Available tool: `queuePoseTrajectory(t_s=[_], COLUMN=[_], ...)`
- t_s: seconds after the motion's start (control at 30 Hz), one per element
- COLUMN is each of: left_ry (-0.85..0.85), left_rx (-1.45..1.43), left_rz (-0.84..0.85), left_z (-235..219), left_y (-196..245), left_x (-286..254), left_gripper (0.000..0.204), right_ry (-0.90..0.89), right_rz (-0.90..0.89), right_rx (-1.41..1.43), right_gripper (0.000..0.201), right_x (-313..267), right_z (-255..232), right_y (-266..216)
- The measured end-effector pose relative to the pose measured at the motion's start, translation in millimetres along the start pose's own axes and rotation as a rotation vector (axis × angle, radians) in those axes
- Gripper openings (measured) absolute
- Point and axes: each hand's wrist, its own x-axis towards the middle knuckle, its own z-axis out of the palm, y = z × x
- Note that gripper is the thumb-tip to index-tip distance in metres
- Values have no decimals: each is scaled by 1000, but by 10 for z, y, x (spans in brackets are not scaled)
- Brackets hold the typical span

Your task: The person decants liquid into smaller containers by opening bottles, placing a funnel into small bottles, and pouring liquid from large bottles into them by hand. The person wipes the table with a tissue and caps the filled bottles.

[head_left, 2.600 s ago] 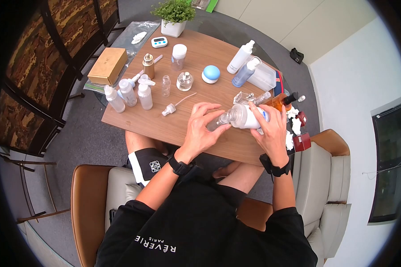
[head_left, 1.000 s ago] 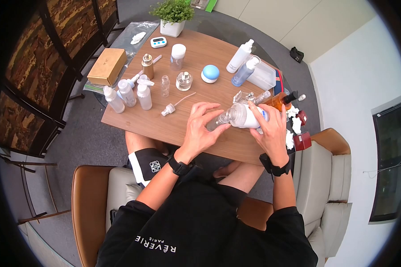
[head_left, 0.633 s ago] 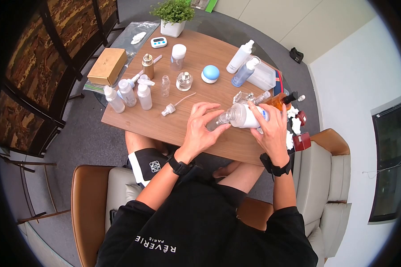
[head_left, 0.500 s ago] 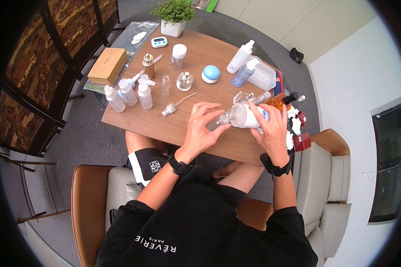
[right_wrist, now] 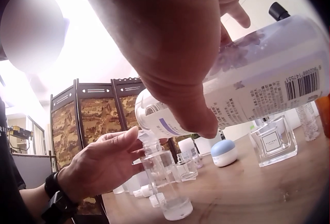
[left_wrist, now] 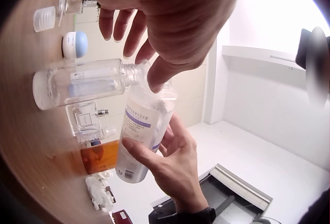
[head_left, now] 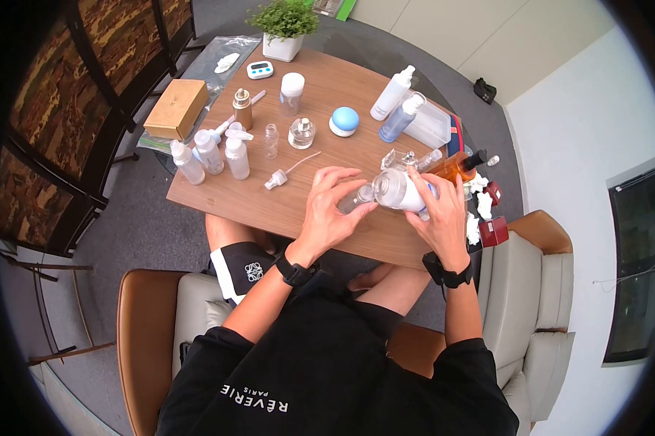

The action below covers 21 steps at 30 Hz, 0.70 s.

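My right hand [head_left: 444, 218] grips a labelled, translucent bottle [head_left: 398, 190], tilted with its mouth toward the left. In the right wrist view that bottle [right_wrist: 268, 74] leans over the neck of a clear bottle [right_wrist: 164, 177] standing upright on the table, with a little liquid at its bottom. My left hand [head_left: 328, 211] is at the clear bottle's neck, thumb and fingers around it; the left wrist view shows the thumb of the left hand [left_wrist: 170, 28] beside the neck of the clear bottle [left_wrist: 77, 84]. The two mouths meet or nearly meet.
Left on the wooden table [head_left: 327, 80] lie a loose pump with a tube [head_left: 276, 179] and several small bottles. A glass perfume bottle [head_left: 301, 134] and blue-lidded jar [head_left: 344, 121] stand beyond my hands. An amber bottle [head_left: 452, 168] and clear tray [head_left: 431, 125] are at the right.
My right hand has shifted slightly, and the labelled bottle's mouth end has swung a little, showing more of its opening. My left hand has stayed in place.
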Motion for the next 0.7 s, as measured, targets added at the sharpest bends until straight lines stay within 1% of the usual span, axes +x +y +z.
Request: queuePoseTrajectory(t_s=[0.03,0.27,0.33,0.7], left_ry=[-1,4,6,3], left_rx=[1,3,10,15], left_rz=[0,14,18,10], left_z=[-1,-3,-1,-5], left_y=[4,13,15,13], left_x=[3,16,18,5], left_gripper=[42,43,42,42], right_ry=[8,14,10,-3], right_rz=[1,0,-1,-9], right_rx=[-10,-6,20,3], right_gripper=[85,84,90,90], right_x=[3,-4,-9,8], right_z=[-5,-2,-4,-28], right_y=[-2,28,32,9])
